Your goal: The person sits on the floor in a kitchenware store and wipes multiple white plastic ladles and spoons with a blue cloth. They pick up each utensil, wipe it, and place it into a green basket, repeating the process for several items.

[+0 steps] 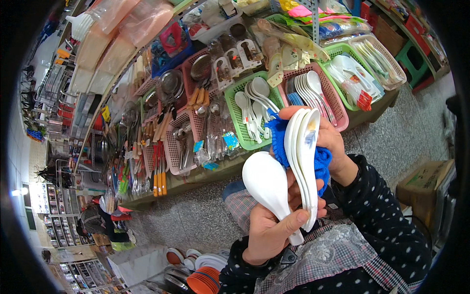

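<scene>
My left hand point(268, 228) grips the handle of a large white spoon point(265, 180), its thumb pressed on the handle's lower part. Fingers of the same hand reach around the lower end of a nested stack of white spoons point(303, 161); the outermost bears a blue leaf print. My right hand point(332, 145) is closed around a bunched blue cloth point(281, 141) and the upper part of that stack. Cloth shows on both sides of the spoons. Just beyond my hands, a green plastic basket point(253, 145) holds more white spoons and ladles.
A pink basket point(341, 117) of spoons and another green basket point(352, 108) with packaged utensils line the display table point(216, 176). Orange-handled utensils point(159, 180) hang over its edge. A cardboard box point(422, 183) stands at right. Stacked orange bowls point(203, 281) sit low; another person point(99, 220) bends at left.
</scene>
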Available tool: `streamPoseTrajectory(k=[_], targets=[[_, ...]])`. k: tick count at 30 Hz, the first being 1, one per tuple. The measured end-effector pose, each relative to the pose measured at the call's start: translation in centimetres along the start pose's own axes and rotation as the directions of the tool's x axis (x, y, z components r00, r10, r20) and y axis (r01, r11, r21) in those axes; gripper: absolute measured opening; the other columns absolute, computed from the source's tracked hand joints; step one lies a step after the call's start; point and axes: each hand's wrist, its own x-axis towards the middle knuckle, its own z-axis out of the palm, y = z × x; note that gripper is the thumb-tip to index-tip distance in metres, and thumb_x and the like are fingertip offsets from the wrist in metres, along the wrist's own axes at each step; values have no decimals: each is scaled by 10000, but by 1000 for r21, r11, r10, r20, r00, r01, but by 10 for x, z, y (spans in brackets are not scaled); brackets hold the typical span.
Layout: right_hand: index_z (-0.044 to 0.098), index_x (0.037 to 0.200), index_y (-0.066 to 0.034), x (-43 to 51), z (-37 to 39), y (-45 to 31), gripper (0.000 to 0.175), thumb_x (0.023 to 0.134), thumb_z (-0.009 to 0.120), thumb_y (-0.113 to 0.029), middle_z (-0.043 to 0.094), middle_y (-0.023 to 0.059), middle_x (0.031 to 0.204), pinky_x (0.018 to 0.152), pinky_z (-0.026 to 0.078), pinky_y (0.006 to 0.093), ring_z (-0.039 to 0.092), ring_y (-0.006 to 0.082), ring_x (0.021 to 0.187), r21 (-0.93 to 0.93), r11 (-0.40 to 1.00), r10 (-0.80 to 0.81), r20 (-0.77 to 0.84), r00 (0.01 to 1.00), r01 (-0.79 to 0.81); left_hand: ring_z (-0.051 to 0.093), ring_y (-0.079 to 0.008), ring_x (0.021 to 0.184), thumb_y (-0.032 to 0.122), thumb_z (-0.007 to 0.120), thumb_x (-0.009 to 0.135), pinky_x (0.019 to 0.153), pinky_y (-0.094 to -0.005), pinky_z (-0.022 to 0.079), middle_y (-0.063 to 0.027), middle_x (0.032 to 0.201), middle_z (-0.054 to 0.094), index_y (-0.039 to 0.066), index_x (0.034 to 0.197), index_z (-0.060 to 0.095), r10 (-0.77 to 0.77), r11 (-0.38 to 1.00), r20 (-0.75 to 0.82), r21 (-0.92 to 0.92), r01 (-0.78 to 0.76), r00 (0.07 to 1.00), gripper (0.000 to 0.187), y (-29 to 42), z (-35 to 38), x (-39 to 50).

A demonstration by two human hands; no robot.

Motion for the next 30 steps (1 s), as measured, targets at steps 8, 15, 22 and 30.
streamPoseTrajectory(k=[8,15,22,30], targets=[[549,1219,43,6,-5,8,465,908,567,-302,641,82,1065,866,464,263,600,127,958,-148,986,-72,-6,997,70,611,-267,1035,13,551,903,822,-380,566,-277,1296,488,-32,1470,178,131,985,74,103,-138,989,680,-9,-20,10],[644,1056,35,11,-4,19,258,899,598,-164,659,35,884,725,473,243,568,68,804,-523,850,-6,-129,992,-63,588,-291,1076,51,572,914,799,-385,570,-281,1334,439,3,1463,262,89,973,149,199,-118,985,632,-15,-40,9],[639,1078,19,17,2,25,294,861,644,-180,694,134,911,745,508,303,652,164,798,-708,685,-54,186,981,172,545,-126,775,76,577,929,764,-360,516,-54,911,529,-79,1355,400,-41,970,234,243,-18,971,487,-30,-55,23],[643,1023,28,3,1,14,313,848,669,-230,673,125,922,749,501,295,650,179,845,-742,665,-179,-52,983,82,576,-169,806,112,577,936,742,-337,491,-102,1021,598,-26,1254,503,488,451,1,855,-254,873,355,-23,-66,31]])
